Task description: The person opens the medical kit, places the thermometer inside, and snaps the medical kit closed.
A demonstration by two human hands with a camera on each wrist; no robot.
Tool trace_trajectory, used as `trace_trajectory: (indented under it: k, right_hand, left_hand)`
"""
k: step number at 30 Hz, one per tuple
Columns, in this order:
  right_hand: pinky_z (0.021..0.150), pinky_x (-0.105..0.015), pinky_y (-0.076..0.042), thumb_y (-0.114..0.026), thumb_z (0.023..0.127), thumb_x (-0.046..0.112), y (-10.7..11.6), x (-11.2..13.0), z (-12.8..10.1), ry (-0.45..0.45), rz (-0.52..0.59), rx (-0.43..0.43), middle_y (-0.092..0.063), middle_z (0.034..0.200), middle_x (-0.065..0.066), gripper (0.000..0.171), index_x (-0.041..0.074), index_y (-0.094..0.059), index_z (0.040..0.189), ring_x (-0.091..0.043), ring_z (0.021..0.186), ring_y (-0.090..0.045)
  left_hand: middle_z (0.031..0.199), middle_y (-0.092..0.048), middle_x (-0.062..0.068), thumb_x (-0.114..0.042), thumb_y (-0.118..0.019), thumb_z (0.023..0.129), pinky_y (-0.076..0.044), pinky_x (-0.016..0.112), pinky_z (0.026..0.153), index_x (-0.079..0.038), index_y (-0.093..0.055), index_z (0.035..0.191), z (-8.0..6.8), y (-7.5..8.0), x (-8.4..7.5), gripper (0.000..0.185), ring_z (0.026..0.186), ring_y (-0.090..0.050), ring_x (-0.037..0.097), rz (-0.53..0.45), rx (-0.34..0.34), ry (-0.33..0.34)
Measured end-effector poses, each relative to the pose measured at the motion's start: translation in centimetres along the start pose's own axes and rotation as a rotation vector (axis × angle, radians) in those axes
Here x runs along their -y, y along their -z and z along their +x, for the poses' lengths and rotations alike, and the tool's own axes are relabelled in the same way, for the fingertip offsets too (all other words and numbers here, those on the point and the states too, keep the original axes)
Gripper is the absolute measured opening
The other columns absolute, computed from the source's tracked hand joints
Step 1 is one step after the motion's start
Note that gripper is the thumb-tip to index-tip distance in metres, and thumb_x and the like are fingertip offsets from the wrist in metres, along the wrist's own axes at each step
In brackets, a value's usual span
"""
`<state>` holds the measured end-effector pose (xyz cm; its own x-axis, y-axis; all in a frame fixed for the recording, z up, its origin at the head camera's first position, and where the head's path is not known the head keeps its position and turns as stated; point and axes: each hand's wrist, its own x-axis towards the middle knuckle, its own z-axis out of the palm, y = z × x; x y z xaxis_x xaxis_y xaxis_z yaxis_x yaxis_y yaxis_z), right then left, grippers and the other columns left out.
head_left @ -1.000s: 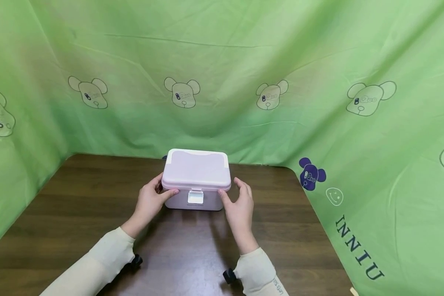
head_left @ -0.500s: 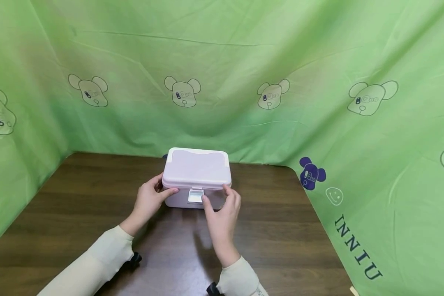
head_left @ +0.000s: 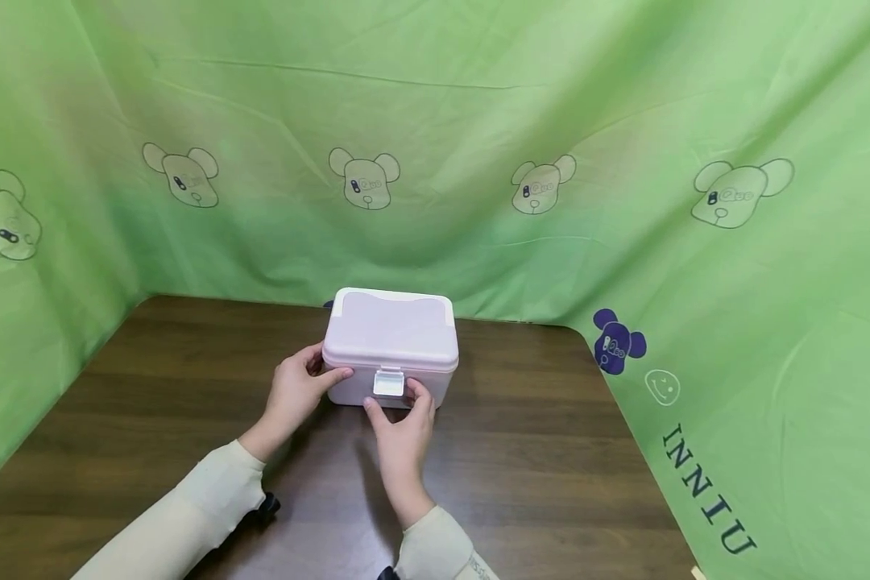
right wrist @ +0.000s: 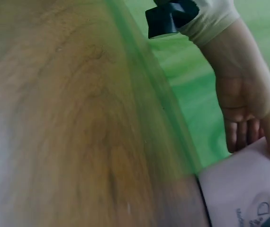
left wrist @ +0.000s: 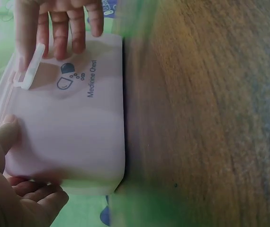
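A pale pink lidded box [head_left: 391, 330] stands on the dark wooden table [head_left: 544, 459], near its back edge. The lid is down, and a white latch [head_left: 388, 382] sits at the middle of the front. My left hand [head_left: 297, 395] grips the box's left side, thumb on the front just under the lid. My right hand [head_left: 400, 412] is at the front, its thumb and fingers pinching the latch. In the left wrist view the latch [left wrist: 28, 66] tilts away from the box front [left wrist: 78, 127], which reads "Medicine Chest", with the right hand's fingers [left wrist: 68, 28] at it.
A green cloth [head_left: 435, 121] printed with bear heads hangs close behind the table and along both sides. Bare tabletop lies to the left, right and front of the box.
My right hand has moved from the box's right front corner to the middle of the front and taken the latch. The left hand and the box have stayed put.
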<state>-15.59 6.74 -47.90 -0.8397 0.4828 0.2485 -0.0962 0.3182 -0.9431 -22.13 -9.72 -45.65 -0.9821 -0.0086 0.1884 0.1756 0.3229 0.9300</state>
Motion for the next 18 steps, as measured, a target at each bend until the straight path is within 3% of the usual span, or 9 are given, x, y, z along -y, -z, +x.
trace_trajectory:
  k: [8,18]
  right_hand:
    - [0.098,-0.039,-0.043,-0.096,0.07,0.02,-1.5,0.1,0.0,-0.047,-0.017,-0.098,-0.061,0.119,0.0,0.07,0.015,-0.055,0.126,-0.022,0.111,-0.057]
    - [0.097,-0.045,-0.04,-0.095,0.071,0.032,-2.1,0.2,0.0,-0.058,-0.102,-0.16,-0.062,0.117,-0.003,0.063,0.015,-0.058,0.118,-0.03,0.111,-0.056]
  left_hand:
    - [0.128,-0.071,0.015,-0.03,-0.088,0.083,-0.056,0.04,0.099,-0.001,-0.064,0.137,-0.3,-0.2,0.2,0.066,0.121,-0.067,0.025,0.002,-0.009,0.009]
    - [0.128,-0.07,0.018,-0.028,-0.087,0.084,-0.056,0.043,0.099,0.002,-0.063,0.136,-0.4,-0.4,0.1,0.065,0.122,-0.066,0.028,-0.005,-0.02,-0.003]
